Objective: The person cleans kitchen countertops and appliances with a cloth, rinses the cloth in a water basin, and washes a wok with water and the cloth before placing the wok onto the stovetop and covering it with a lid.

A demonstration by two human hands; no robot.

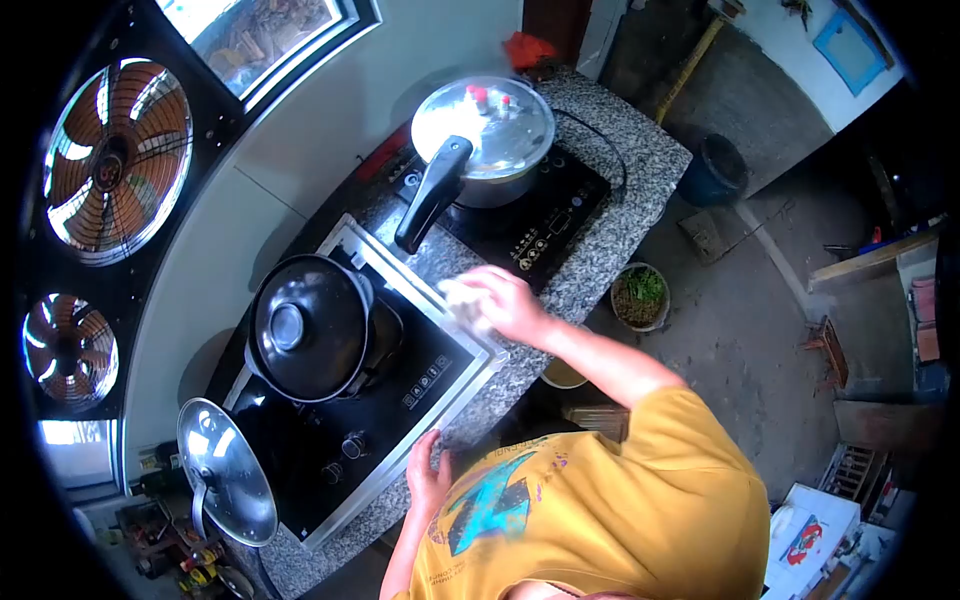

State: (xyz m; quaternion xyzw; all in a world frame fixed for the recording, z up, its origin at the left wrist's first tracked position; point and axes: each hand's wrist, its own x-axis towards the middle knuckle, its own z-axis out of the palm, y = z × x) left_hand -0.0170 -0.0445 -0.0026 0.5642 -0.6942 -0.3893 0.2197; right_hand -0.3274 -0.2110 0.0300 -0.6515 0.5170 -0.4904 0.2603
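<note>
My right hand [510,308] is closed on a whitish, crumpled cloth [466,299], blurred by motion. It presses at the metal frame [405,275] of the built-in cooktop, on the side facing the granite strip. My left hand [428,474] rests at the counter's front edge, fingers apart and holding nothing I can see. A black lidded pot [310,330] stands on the glass cooktop [390,425]. Past my right hand, a silver pressure cooker [490,125] with a long black handle [435,195] sits on a separate black induction cooker [545,225].
A glass lid [225,470] leans at the cooktop's left end. Two fans [118,160] are set in the wall. Granite counter [640,150] runs to the right. On the floor are a bucket with greens [640,297] and a dark bin [715,170].
</note>
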